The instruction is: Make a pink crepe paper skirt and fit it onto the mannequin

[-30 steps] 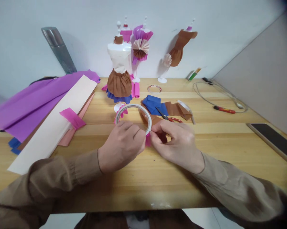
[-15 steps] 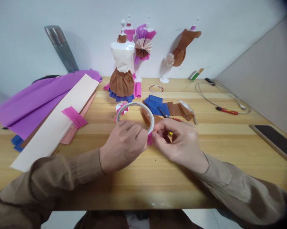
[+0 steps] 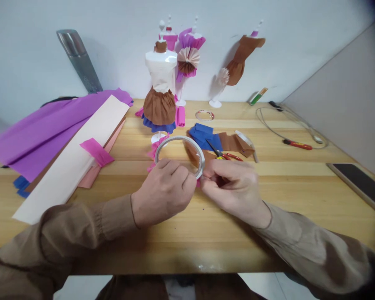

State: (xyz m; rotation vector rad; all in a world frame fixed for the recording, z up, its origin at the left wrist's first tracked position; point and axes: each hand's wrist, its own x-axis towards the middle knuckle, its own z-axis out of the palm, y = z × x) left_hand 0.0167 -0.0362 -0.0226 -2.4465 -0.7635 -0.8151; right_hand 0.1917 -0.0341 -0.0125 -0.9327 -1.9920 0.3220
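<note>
My left hand [image 3: 166, 192] is closed around the near side of a roll of tape [image 3: 201, 157], holding the ring raised and tilted above the table. My right hand [image 3: 232, 185] is pinched at the roll's right edge, thumb and forefinger together; whether tape lies between them I cannot make out. A bit of pink paper shows between the two hands. Just behind the roll are pink crepe paper pieces [image 3: 156, 146] and the foot of a small mannequin [image 3: 160, 68] with a white top and a brown skirt [image 3: 159, 107] over blue paper.
Scissors [image 3: 220, 153] lie by blue paper [image 3: 202, 134] and brown paper scraps [image 3: 232, 143]. Purple paper [image 3: 50, 129] and a cream strip [image 3: 78, 154] spread at left. A phone [image 3: 358, 183], a cable [image 3: 274, 135] and a dressed mannequin [image 3: 237, 66] stand or lie at right.
The tape roll and my left hand have shifted slightly right. My right thumb and forefinger have drawn closer together at the roll's edge, and less pink paper shows between the hands.
</note>
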